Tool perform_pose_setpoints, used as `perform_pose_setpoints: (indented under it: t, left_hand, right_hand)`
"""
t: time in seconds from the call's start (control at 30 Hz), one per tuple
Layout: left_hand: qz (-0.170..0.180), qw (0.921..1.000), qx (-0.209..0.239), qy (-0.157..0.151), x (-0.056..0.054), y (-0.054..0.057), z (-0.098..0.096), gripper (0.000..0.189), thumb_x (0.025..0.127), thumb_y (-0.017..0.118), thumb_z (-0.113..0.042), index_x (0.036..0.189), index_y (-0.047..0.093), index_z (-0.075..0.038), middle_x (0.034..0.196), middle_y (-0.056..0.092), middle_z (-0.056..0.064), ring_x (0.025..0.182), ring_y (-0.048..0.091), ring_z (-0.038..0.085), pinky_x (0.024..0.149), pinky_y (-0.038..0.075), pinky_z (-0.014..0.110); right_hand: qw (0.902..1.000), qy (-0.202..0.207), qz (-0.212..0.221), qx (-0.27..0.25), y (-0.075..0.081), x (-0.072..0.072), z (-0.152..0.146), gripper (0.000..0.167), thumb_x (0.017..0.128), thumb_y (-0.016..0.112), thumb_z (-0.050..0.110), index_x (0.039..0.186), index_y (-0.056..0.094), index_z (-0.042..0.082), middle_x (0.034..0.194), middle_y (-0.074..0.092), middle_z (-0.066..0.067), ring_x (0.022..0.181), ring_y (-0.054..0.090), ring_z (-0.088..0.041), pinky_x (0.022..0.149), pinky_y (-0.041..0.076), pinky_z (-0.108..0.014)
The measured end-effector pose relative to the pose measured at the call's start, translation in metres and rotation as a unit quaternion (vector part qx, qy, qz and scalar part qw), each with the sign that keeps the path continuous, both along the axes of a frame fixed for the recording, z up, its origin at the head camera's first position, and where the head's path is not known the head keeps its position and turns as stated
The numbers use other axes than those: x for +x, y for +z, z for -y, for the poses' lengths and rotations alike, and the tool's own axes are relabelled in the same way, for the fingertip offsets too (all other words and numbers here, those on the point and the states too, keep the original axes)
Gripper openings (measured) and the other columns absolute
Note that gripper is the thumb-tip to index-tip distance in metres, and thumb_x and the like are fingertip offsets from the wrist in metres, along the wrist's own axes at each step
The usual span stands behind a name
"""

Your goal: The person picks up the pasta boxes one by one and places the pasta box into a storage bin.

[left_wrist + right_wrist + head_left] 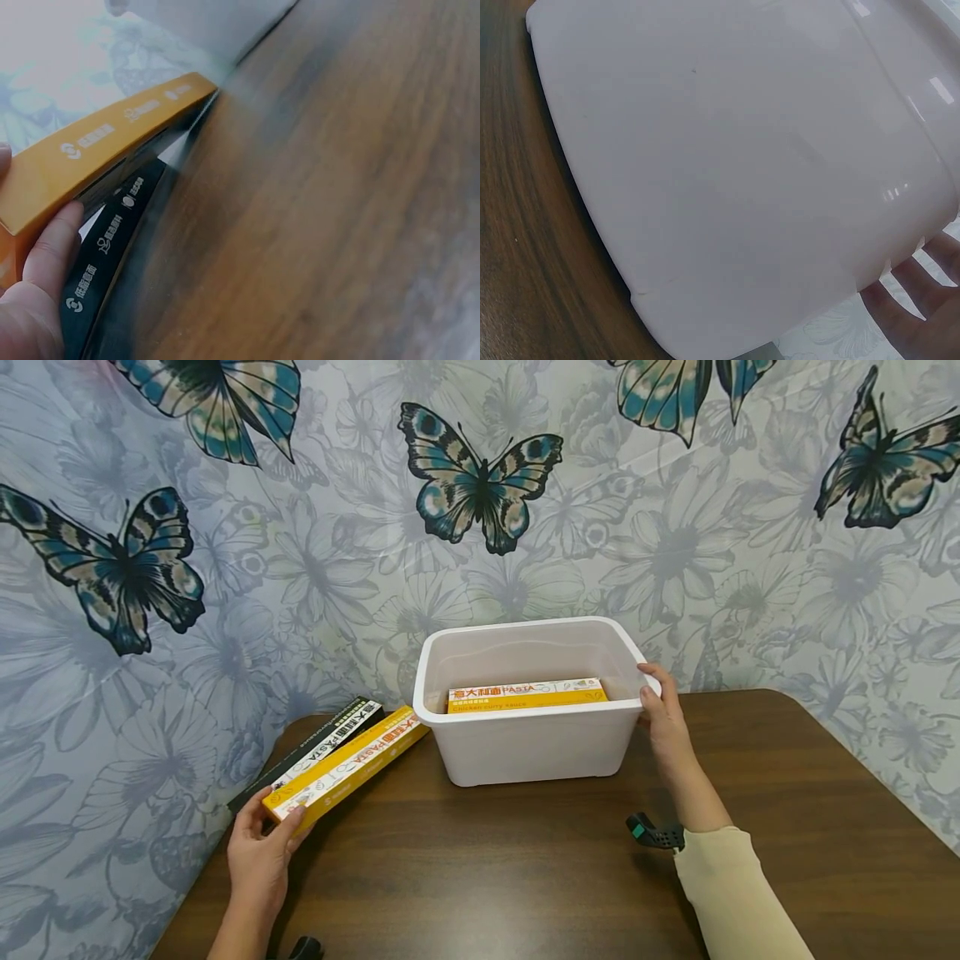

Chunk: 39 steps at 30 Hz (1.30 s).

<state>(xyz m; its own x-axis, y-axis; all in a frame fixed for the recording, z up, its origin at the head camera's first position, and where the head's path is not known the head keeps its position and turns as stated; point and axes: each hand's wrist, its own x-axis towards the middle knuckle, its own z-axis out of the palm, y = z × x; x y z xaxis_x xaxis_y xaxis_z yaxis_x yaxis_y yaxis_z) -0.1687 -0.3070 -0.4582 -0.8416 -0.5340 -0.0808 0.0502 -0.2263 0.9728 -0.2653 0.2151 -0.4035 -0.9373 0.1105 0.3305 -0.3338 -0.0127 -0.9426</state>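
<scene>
My left hand [258, 856] pinches the near end of a yellow pasta box [348, 768], thumb on one side and fingers on the other. In the left wrist view that yellow box [112, 146] is tilted, its near end raised over a dark green pasta box [112, 247]. The dark box [322, 743] lies to its left on the table. My right hand [663, 718] grips the right rim of a white plastic bin [532, 747]. Inside the bin rests another yellow pasta box [528, 695], labelled chicken curry sauce. The bin's wall [742, 165] fills most of the right wrist view.
The brown wooden table [480, 877] has a rounded far right corner. Directly behind it hangs a butterfly-patterned backdrop [510, 585]. A black strap with a green patch [652, 832] is at the right wrist.
</scene>
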Motion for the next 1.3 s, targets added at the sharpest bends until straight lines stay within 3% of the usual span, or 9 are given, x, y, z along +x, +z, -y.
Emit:
perform_pose_setpoints:
  t: [0.23,0.43,0.53,0.73,0.97,1.13,1.3]
  left_hand:
    - [-0.028,0.9976,0.059,0.024,0.001,0.005,0.002,0.070,0.086,0.072,0.002,0.146,0.042,-0.019,0.127,0.044,-0.005,0.116,0.052,0.016,0.069,0.059,0.025]
    - [-0.074,0.9917,0.102,0.027,0.001,0.011,-0.001,0.061,0.086,0.070,0.006,0.137,0.049,-0.018,0.125,0.045,-0.001,0.110,0.058,0.013,0.068,0.060,0.027]
    - [-0.104,0.9889,0.101,0.031,0.001,0.015,-0.004,0.059,0.085,0.069,0.009,0.136,0.050,-0.016,0.123,0.045,0.001,0.108,0.060,0.014,0.068,0.060,0.028]
    - [-0.157,0.9787,0.120,0.054,0.000,0.028,-0.013,0.060,0.084,0.069,0.011,0.136,0.051,-0.014,0.123,0.046,0.007,0.108,0.062,0.018,0.068,0.060,0.029]
    - [-0.212,0.9642,0.149,0.055,-0.005,0.043,-0.024,0.056,0.085,0.066,0.013,0.133,0.051,-0.011,0.122,0.045,0.009,0.107,0.063,0.021,0.069,0.060,0.032]
    - [-0.246,0.9548,0.159,0.051,-0.009,0.053,-0.031,0.056,0.085,0.065,0.016,0.133,0.052,-0.008,0.122,0.045,0.010,0.107,0.064,0.024,0.068,0.060,0.034]
    - [-0.259,0.9513,0.161,0.043,-0.015,0.061,-0.040,0.055,0.085,0.064,0.017,0.132,0.052,-0.008,0.123,0.045,0.010,0.109,0.061,0.026,0.068,0.060,0.033]
  right_hand:
    - [1.0000,0.003,0.000,-0.003,0.000,0.001,0.000,0.047,0.104,0.036,0.031,0.149,0.033,0.020,0.152,0.030,-0.002,0.126,0.038,-0.019,0.094,0.032,-0.038]
    - [1.0000,0.002,0.008,0.000,-0.001,0.002,-0.001,0.046,0.105,0.034,0.031,0.150,0.032,0.022,0.155,0.026,-0.003,0.127,0.036,-0.019,0.097,0.031,-0.042]
    - [0.9999,0.000,0.012,0.005,-0.002,0.002,-0.001,0.047,0.105,0.033,0.031,0.151,0.032,0.022,0.157,0.025,-0.003,0.128,0.036,-0.020,0.097,0.031,-0.042]
    - [0.9999,-0.003,0.014,0.008,-0.001,0.001,-0.001,0.047,0.105,0.034,0.031,0.151,0.031,0.022,0.155,0.027,-0.004,0.124,0.039,-0.019,0.093,0.034,-0.037]
    - [0.9999,-0.001,0.012,0.003,0.001,-0.001,0.000,0.046,0.105,0.035,0.030,0.151,0.032,0.022,0.153,0.028,-0.003,0.123,0.040,-0.019,0.090,0.038,-0.030]
    - [1.0000,-0.001,0.006,0.005,0.000,-0.002,0.000,0.046,0.105,0.035,0.031,0.150,0.032,0.022,0.153,0.028,-0.002,0.124,0.039,-0.018,0.093,0.035,-0.035]
    - [1.0000,0.001,0.000,0.003,-0.002,-0.001,0.001,0.046,0.105,0.035,0.031,0.150,0.033,0.022,0.153,0.028,-0.004,0.123,0.040,-0.017,0.093,0.033,-0.039]
